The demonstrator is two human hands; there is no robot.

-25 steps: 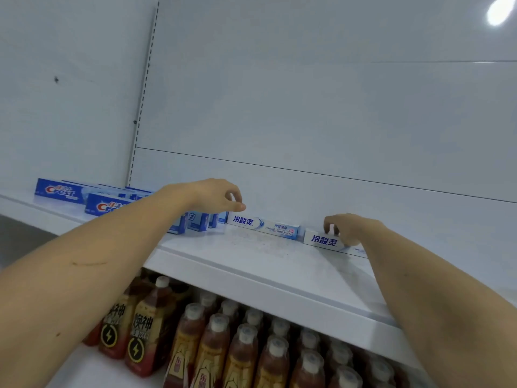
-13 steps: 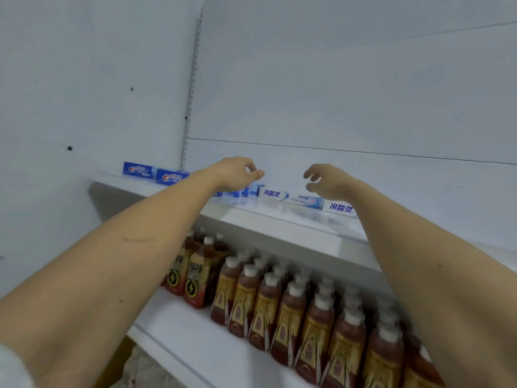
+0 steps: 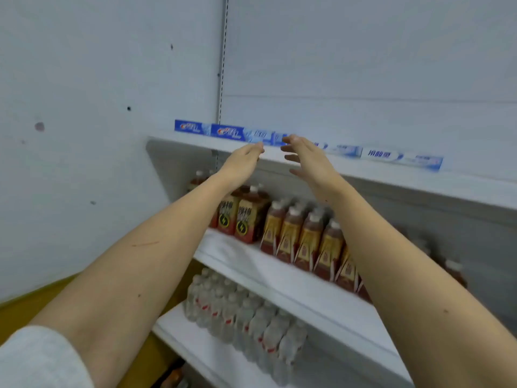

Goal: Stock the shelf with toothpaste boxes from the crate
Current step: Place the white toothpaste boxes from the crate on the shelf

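A row of toothpaste boxes lies along the back of the top white shelf: blue boxes on the left, white-and-blue boxes on the right. My left hand hangs in front of the shelf's edge, fingers extended, holding nothing. My right hand is beside it with fingers spread, empty, just in front of the middle boxes. Neither hand touches a box. The crate is out of view.
Brown drink bottles fill the middle shelf. Shrink-wrapped clear water bottles sit on the lowest shelf. A white wall stands close on the left, with yellow floor below it.
Both hands let go of the white-and-blue boxes and pulled back from the shelf, coming together in front of its edge. My view dropped and backed away, revealing the lower shelves.
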